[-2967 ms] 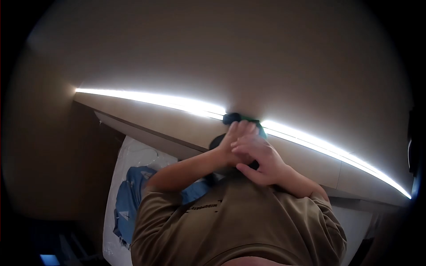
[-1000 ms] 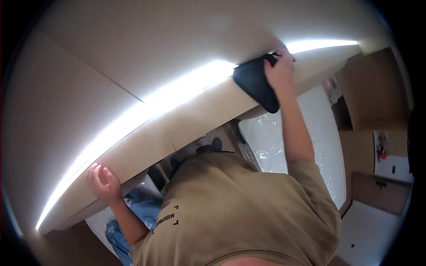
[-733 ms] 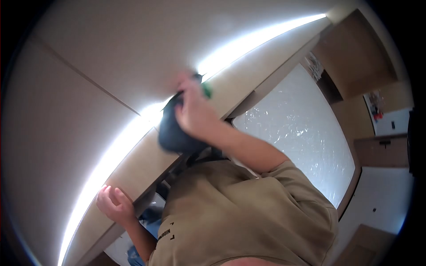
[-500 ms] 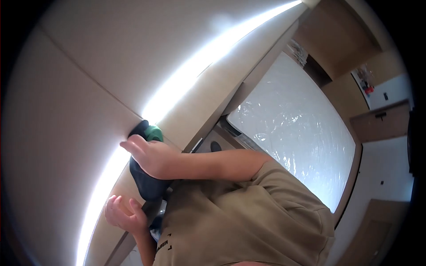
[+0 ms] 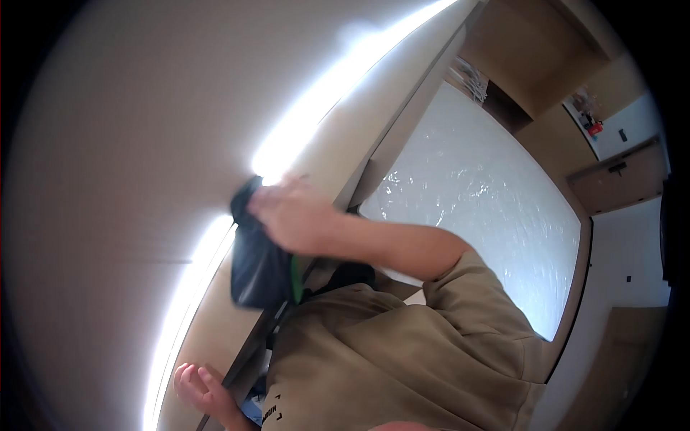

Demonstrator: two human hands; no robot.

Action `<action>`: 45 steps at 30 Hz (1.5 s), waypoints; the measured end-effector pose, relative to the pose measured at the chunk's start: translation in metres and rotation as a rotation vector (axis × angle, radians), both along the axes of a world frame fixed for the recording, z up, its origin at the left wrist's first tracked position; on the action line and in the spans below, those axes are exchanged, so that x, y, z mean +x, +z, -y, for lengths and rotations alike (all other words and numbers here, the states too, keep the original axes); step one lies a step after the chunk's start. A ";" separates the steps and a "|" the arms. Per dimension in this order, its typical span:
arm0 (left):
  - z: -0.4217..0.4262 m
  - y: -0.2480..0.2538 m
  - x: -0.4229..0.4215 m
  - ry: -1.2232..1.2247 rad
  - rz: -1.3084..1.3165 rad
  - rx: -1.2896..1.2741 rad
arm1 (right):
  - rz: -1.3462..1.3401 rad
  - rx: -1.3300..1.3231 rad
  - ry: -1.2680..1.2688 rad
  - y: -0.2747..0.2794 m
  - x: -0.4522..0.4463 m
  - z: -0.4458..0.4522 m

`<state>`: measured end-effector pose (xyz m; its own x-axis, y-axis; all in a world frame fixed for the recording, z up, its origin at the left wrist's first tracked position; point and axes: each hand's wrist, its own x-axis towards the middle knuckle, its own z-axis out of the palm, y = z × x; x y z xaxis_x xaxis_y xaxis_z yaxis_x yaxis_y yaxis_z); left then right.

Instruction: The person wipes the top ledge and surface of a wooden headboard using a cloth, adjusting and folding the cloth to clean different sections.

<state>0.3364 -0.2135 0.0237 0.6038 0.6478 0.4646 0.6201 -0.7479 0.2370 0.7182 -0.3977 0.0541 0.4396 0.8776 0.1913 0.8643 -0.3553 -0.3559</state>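
Observation:
My right hand (image 5: 298, 223), blurred by motion, grips a dark cloth (image 5: 262, 269) with a green edge. The top of the cloth lies over a bright light strip (image 5: 302, 133) set along a pale wooden panel; the rest hangs below my fingers. My left hand (image 5: 195, 388) is raised low on the left, near the panel's lower part. Its fingers are loosely bent and apart, and nothing shows in them.
Behind my right arm is a mattress (image 5: 474, 194) in shiny clear plastic. Wooden shelving (image 5: 535, 50) and a brown door (image 5: 622, 176) stand farther off. A broad beige surface (image 5: 122, 158) fills the left side.
My right hand has moved up and to the right with the cloth, which now hangs longer. My left hand has dropped lower and its fingers have curled slightly. The view has shifted.

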 end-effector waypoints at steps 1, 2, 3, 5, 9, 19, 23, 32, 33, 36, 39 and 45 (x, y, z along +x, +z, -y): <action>0.006 0.001 0.009 0.010 0.004 0.010 | -0.009 0.013 -0.103 0.008 0.032 0.016; 0.014 0.004 0.023 0.027 0.026 -0.004 | 0.101 0.151 -0.171 -0.015 0.075 0.036; 0.026 0.006 0.041 0.046 0.053 -0.021 | 0.257 0.148 -0.231 -0.023 0.124 0.062; 0.053 0.012 0.079 0.075 0.113 -0.063 | 0.459 0.086 -0.429 -0.028 0.220 0.105; 0.093 0.021 0.152 0.012 0.086 -0.032 | 0.145 -0.020 -0.803 0.002 0.362 0.152; 0.176 0.026 0.262 0.021 0.241 -0.176 | 0.411 0.030 -0.289 -0.009 0.237 0.108; 0.180 0.029 0.300 -0.051 0.194 -0.102 | 0.317 0.258 0.039 -0.007 0.208 0.111; 0.169 0.001 0.321 0.020 0.083 0.106 | 0.270 0.049 -0.659 -0.054 0.521 0.225; 0.169 -0.001 0.323 0.043 0.078 0.109 | 0.249 0.033 -0.828 -0.036 0.542 0.236; 0.163 -0.001 0.322 0.059 0.052 0.191 | 0.089 -0.185 -1.043 0.001 0.597 0.247; 0.163 0.000 0.319 0.066 0.026 0.238 | 0.184 -0.168 -1.159 -0.004 0.630 0.246; 0.163 -0.002 0.320 0.074 0.006 0.246 | 0.147 -0.352 -1.177 0.002 0.637 0.240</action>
<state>0.6561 -0.3770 0.0221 0.5558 0.5573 0.6168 0.6743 -0.7362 0.0575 1.3550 -0.6380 0.0556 0.9899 -0.0234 0.1397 -0.0221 -0.9997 -0.0105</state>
